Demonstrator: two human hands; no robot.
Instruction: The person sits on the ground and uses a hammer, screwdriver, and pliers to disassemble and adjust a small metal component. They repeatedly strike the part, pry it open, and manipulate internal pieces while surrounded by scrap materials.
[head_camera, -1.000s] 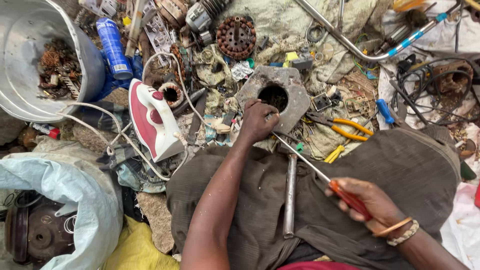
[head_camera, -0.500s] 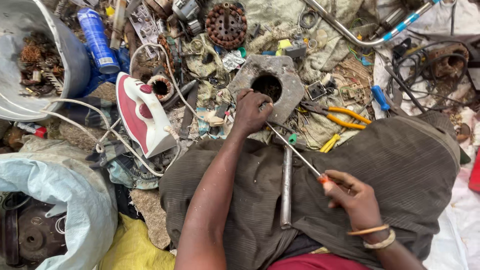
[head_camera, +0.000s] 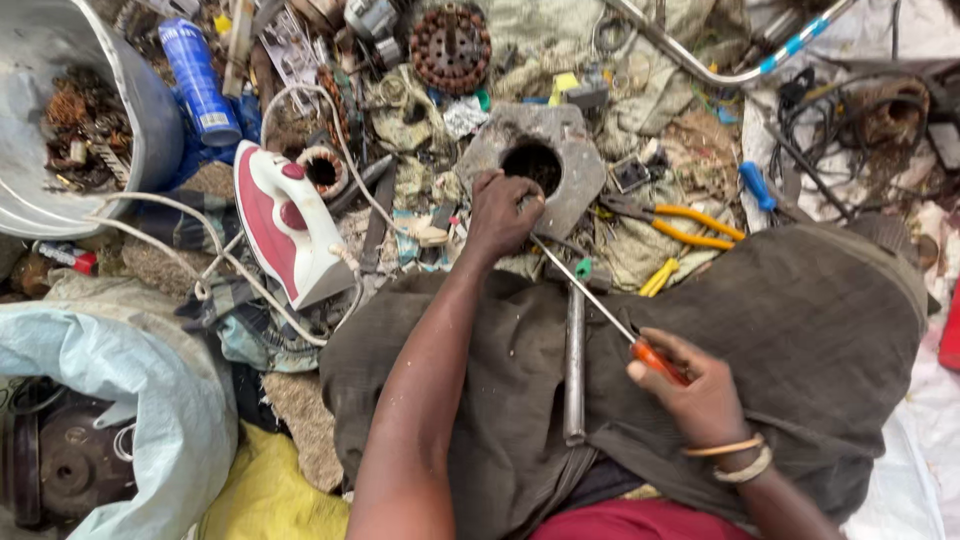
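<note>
My left hand (head_camera: 503, 212) is closed around a small part at the near rim of a grey metal housing (head_camera: 570, 180) that has a round hole in its middle. My right hand (head_camera: 698, 388) grips the orange handle of a long screwdriver (head_camera: 590, 290), held over my lap. The screwdriver's thin shaft slants up and left, and its tip reaches the part in my left hand. What the left hand holds is hidden by its fingers. A steel rod (head_camera: 575, 365) lies on the brown cloth (head_camera: 800, 330) over my lap, between my arms.
A red and white clothes iron (head_camera: 285, 225) with its white cord lies to the left. A metal basin (head_camera: 60, 120) of scrap, a blue can (head_camera: 200, 80), orange-handled pliers (head_camera: 690, 225), a blue-handled tool (head_camera: 757, 187), a round rotor (head_camera: 450, 45) and a light blue sack (head_camera: 110, 400) surround me.
My right hand has moved left and slightly up with the screwdriver. My left hand has stayed at the housing's rim. The view has shifted a little.
</note>
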